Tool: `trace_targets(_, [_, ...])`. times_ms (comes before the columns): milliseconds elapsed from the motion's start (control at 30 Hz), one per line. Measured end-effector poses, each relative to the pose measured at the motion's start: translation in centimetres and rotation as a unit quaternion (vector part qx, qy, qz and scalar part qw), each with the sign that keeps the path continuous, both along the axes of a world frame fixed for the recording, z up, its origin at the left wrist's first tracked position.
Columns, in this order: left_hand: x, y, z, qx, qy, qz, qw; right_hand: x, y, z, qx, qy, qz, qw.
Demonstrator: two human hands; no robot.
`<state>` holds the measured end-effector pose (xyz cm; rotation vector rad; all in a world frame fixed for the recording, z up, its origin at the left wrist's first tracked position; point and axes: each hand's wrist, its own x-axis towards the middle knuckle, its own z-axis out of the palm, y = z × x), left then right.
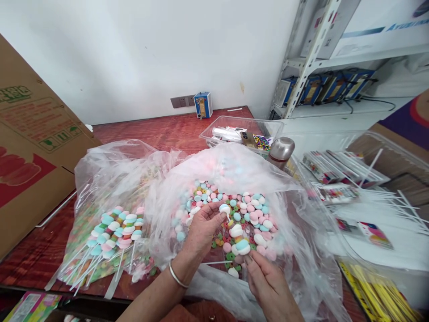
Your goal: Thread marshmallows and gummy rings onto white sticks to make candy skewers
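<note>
My left hand (205, 223), with a bangle on its wrist, pinches a white and pale blue marshmallow (225, 209) between thumb and fingers. This marshmallow is at the upper tip of a candy skewer (239, 238); whether the stick goes through it I cannot tell. My right hand (264, 277) grips the skewer's lower end, just below its stacked white and blue marshmallows and coloured gummy rings. Under both hands lies an opened clear plastic bag (214, 156) with loose pink, white and blue marshmallows (256, 217) and small gummy rings (219, 239). A white stick (217, 262) lies near my left wrist.
Finished-looking candy skewers (117, 230) lie on another plastic bag (107, 165) at left, beside a cardboard box (30, 147). Behind are a clear tray (214, 123) and a metal flask (282, 150). At right, a clear bin (335, 223) holds white sticks (392, 205) and packets.
</note>
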<state>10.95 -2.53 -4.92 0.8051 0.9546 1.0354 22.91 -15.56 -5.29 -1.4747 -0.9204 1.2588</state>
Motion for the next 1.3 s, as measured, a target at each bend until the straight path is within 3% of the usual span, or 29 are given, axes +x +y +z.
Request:
trace_targets(167, [-0.4, 0.0, 0.0, -0.006, -0.014, 0.0, 1.0, -0.1, 0.1, -0.8, -0.027, 0.078, 0.013, 0.997])
trace_targets(500, [-0.2, 0.0, 0.2, -0.019, -0.026, 0.025, 0.999, -0.5, -0.1, -0.1, -0.051, 0.125, 0.003, 0.991])
trace_targets(700, [-0.2, -0.3, -0.5, 0.005, 0.002, 0.0, 1.0, -0.6, 0.0, -0.3, -0.059, 0.133, 0.005, 0.989])
trace_targets(1000, [0.4, -0.7, -0.4, 0.064, 0.013, -0.014, 0.998, -1.6, 0.1, 0.4, -0.097, 0.263, -0.02, 0.96])
trace_targets(1300, [0.7, -0.8, -1.0, 0.088, 0.014, -0.013, 0.996, -2.5, 0.7, 0.4, -0.074, 0.276, -0.034, 0.958])
